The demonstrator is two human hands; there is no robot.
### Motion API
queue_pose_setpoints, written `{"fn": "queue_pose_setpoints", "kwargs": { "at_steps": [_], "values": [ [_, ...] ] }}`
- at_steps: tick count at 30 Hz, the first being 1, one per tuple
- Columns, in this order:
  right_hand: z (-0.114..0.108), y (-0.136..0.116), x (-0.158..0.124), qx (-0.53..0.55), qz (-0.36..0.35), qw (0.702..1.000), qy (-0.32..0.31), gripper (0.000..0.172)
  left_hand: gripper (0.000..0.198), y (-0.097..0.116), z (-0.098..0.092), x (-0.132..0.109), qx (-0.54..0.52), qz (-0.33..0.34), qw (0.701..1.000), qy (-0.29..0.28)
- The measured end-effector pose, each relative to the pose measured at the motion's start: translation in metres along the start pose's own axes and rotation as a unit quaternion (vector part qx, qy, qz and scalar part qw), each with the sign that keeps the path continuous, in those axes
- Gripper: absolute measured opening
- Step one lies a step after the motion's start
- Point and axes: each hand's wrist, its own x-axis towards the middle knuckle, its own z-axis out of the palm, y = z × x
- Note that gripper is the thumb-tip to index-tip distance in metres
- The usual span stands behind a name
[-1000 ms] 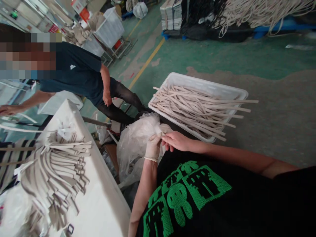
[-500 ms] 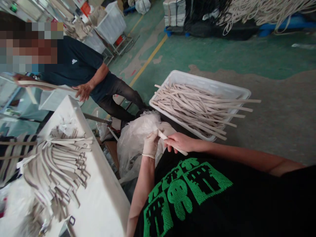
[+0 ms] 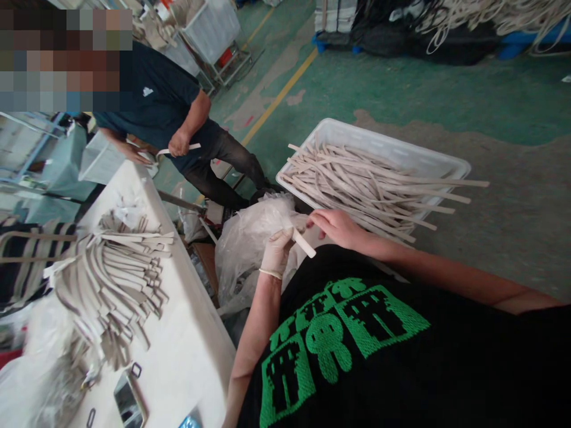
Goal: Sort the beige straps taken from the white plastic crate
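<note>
My left hand (image 3: 279, 246), in a thin pale glove, is closed around a cream-coloured strap (image 3: 304, 244). The strap's short end sticks out toward my chest. Just beyond it, to the right, my right hand (image 3: 334, 227) is bare, its fingers loosely stretched and apart from the strap. Below and behind both hands bulges a clear plastic bag (image 3: 254, 232). A white tub (image 3: 446, 163) full of similar beige straps (image 3: 352, 178) stands past my right hand, several ends poking over its rim.
A white table (image 3: 191, 351) at left bears a fanned bundle of straps (image 3: 118, 279), a phone (image 3: 129, 401) and plastic wrapping. Across from me stands a co-worker (image 3: 156, 101) holding a strap piece. Wheeled bins (image 3: 214, 30) and loaded pallets are farther back.
My right hand has let go of the strap and moved slightly up and right. My left hand keeps its hold. The co-worker's hands have shifted, a strap piece now held lower.
</note>
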Motion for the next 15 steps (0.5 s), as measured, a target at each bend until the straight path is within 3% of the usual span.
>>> {"fn": "queue_pose_setpoints", "kwargs": {
  "at_steps": [2,4,6,8,12,15],
  "values": [
    [-0.002,0.003,0.007,-0.041,-0.067,0.995,0.057,0.029,0.038,0.003,-0.001,-0.004,0.005,-0.019,1.0,-0.005],
    [0.0,0.005,0.014,-0.066,-0.133,0.989,0.027,0.033,0.039,0.001,0.001,-0.008,0.012,-0.038,0.999,-0.035],
    [0.004,0.005,0.021,-0.068,-0.167,0.983,-0.031,0.027,0.041,-0.005,0.003,-0.012,0.016,-0.056,0.996,-0.068],
    [0.005,0.003,0.027,-0.051,-0.172,0.983,-0.037,0.022,0.049,-0.013,0.003,-0.011,0.005,-0.093,0.993,-0.076],
    [-0.001,-0.009,0.024,0.028,-0.138,0.989,0.048,0.024,0.089,-0.029,0.0,-0.001,-0.064,-0.222,0.971,-0.06],
    [-0.014,-0.026,0.004,0.057,-0.12,0.991,0.014,0.034,0.094,-0.043,0.007,0.012,-0.138,-0.24,0.958,-0.08]
  ]
}}
